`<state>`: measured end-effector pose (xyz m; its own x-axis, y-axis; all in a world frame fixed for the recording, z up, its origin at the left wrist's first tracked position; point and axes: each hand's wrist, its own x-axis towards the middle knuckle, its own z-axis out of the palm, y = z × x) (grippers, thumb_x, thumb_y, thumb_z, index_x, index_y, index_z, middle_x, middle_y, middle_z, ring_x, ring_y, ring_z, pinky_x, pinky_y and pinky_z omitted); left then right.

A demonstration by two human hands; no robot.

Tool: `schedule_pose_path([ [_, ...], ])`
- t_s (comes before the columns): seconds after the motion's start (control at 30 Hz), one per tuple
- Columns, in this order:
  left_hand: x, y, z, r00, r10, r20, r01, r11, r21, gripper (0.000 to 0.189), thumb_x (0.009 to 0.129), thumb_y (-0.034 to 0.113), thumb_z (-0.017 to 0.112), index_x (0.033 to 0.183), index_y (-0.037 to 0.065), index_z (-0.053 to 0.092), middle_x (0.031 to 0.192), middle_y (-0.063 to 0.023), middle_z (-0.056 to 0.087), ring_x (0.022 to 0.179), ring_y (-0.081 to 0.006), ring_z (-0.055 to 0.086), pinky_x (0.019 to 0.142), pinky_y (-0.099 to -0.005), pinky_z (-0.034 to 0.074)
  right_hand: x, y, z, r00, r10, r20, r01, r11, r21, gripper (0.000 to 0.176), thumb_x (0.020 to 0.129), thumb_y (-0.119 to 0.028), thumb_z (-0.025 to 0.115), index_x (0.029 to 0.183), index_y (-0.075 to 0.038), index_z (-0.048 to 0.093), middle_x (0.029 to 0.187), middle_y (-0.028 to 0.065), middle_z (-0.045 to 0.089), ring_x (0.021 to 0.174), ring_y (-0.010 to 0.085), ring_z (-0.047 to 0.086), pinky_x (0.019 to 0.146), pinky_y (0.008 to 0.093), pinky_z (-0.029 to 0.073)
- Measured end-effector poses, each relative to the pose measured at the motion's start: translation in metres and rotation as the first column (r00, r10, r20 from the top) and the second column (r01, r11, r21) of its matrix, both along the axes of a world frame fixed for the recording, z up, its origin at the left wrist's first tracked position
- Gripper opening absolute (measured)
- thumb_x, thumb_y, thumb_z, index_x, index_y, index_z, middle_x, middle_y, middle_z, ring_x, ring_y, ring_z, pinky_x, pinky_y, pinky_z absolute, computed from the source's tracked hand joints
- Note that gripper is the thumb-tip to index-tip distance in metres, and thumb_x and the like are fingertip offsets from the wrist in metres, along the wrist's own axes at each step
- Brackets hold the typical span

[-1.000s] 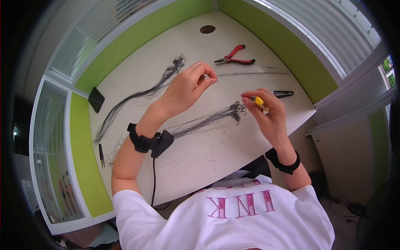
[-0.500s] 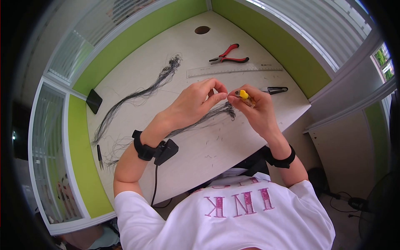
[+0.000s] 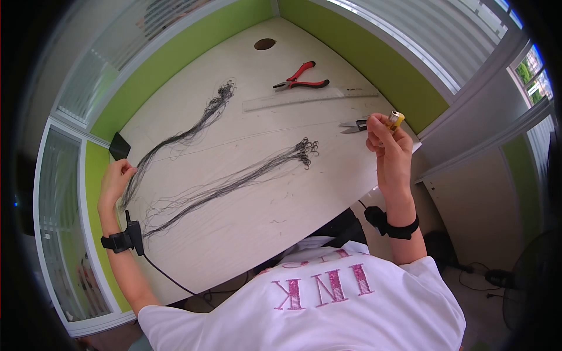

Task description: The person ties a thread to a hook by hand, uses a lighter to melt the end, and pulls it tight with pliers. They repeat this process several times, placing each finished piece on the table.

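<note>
One thin strand (image 3: pixel 281 131) spans the space between your hands, its long axis running across the table (image 3: pixel 275 240) from the left side up toward the right. Your left hand (image 3: pixel 120 177) is at its lower end in the view, thumb and fingertips pinched together, apparently on the strand, just beside a dark flat object (image 3: pixel 120 147) and the tail of the far bundle (image 3: pixel 190 133). Your right hand (image 3: pixel 386 137) is closed around a yellow lighter (image 3: pixel 394 121), near the snips (image 3: pixel 353 126); whether its fingertips also grip the strand, you cannot tell at this size.

The near bundle (image 3: pixel 246 176) lies below the strand in the view, roughly along the same slant, its hooked end nearer your right hand and its loose tail nearer your left. The pliers (image 3: pixel 300 79) and ruler (image 3: pixel 310 100) lie above the strand in the view.

Half a second ago, your hands met over the near bundle's hooks; now they are well apart, the left having travelled much farther than the right. The near bundle, partly covered then, shows along most of its length.
</note>
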<state>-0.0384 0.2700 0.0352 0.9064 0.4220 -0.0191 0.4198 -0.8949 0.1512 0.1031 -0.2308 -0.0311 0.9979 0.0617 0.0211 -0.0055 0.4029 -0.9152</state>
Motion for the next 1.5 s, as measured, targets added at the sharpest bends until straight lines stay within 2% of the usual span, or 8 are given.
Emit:
schedule_pose_path([
  [0.17,-0.042,0.028,0.028,0.945,0.275,-0.177,-0.269,0.962,0.055,0.011,0.077,0.009,0.063,0.077,-0.001,0.059,0.060,-0.0023,0.054,0.056,-0.0097,0.047,0.052,-0.0243,0.037,-0.004,0.002,0.008,0.996,0.031,0.078,-0.031,1.000,0.003,0.017,0.083,-0.016,0.062,0.086,0.001,0.060,0.069,-0.0012,0.050,0.060,0.0058,0.038,0.056,0.0218,0.030],
  [0.23,-0.030,-0.039,0.039,1.000,-0.001,-0.026,-0.007,0.947,-0.322,0.009,0.079,0.007,0.062,0.081,-0.001,0.060,0.069,-0.0025,0.057,0.058,-0.0082,0.047,0.053,-0.0228,0.038,-0.011,0.004,0.012,0.988,0.126,0.086,-0.126,0.992,-0.004,0.015,0.083,-0.015,0.062,0.085,0.000,0.061,0.073,-0.0008,0.052,0.062,0.0060,0.041,0.057,0.0209,0.031],
  [0.37,0.003,-0.170,0.028,0.875,-0.092,0.475,0.442,0.554,-0.705,0.008,0.082,0.004,0.056,0.086,-0.001,0.060,0.090,-0.0070,0.058,0.062,-0.0056,0.046,0.053,-0.0187,0.037,-0.035,0.029,0.027,0.810,0.581,0.083,-0.573,0.813,-0.103,0.006,0.082,-0.006,0.063,0.084,-0.001,0.062,0.078,-0.0007,0.055,0.074,0.0069,0.050,0.066,0.0208,0.040],
  [0.6,0.042,-0.276,-0.004,0.985,-0.117,0.131,0.103,-0.215,-0.971,0.016,0.086,0.009,0.055,0.097,-0.002,0.059,0.086,-0.0116,0.062,0.056,-0.0036,0.043,0.046,-0.0157,0.034,-0.042,0.040,0.030,0.808,0.574,0.133,-0.567,0.819,-0.088,0.005,0.083,-0.004,0.061,0.085,0.001,0.062,0.081,0.0010,0.057,0.074,0.0074,0.050,0.067,0.0206,0.041],
  [0.93,0.048,-0.279,-0.025,0.981,-0.141,0.131,0.087,-0.284,-0.955,0.014,0.084,0.009,0.058,0.093,-0.001,0.058,0.084,-0.0109,0.063,0.054,-0.0030,0.043,0.045,-0.0156,0.034,-0.034,0.038,0.022,0.818,0.528,0.228,-0.452,0.836,-0.312,0.007,0.081,-0.003,0.062,0.087,-0.001,0.063,0.078,0.0026,0.057,0.070,0.0081,0.049,0.063,0.0219,0.039],
  [1.0,0.045,-0.282,-0.027,0.961,-0.064,0.269,0.268,-0.027,-0.963,0.012,0.084,0.008,0.058,0.093,-0.001,0.058,0.085,-0.0106,0.063,0.055,-0.0025,0.044,0.045,-0.0163,0.035,-0.036,0.042,0.023,0.850,0.435,0.296,-0.310,0.868,-0.388,0.009,0.079,-0.003,0.063,0.088,-0.001,0.064,0.077,0.0035,0.057,0.068,0.0095,0.050,0.061,0.0225,0.040],
  [1.2,0.043,-0.283,-0.035,0.908,-0.058,0.415,0.418,0.163,-0.894,0.011,0.080,0.005,0.063,0.089,-0.001,0.061,0.082,-0.0049,0.064,0.071,-0.0035,0.058,0.053,-0.0151,0.042,-0.039,0.051,0.020,0.824,0.410,0.392,-0.219,0.867,-0.447,0.010,0.077,-0.003,0.065,0.087,-0.001,0.064,0.074,0.0037,0.057,0.063,0.0109,0.051,0.055,0.0236,0.038],
  [1.5,0.043,-0.281,-0.031,0.927,-0.022,0.375,0.372,0.206,-0.905,0.015,0.077,0.008,0.068,0.087,-0.002,0.062,0.079,-0.0048,0.064,0.068,-0.0044,0.058,0.050,-0.0165,0.044,-0.040,0.051,0.019,0.870,0.377,0.319,-0.208,0.866,-0.455,0.007,0.078,-0.003,0.064,0.084,0.000,0.064,0.072,0.0031,0.056,0.062,0.0092,0.049,0.054,0.0228,0.037],
])
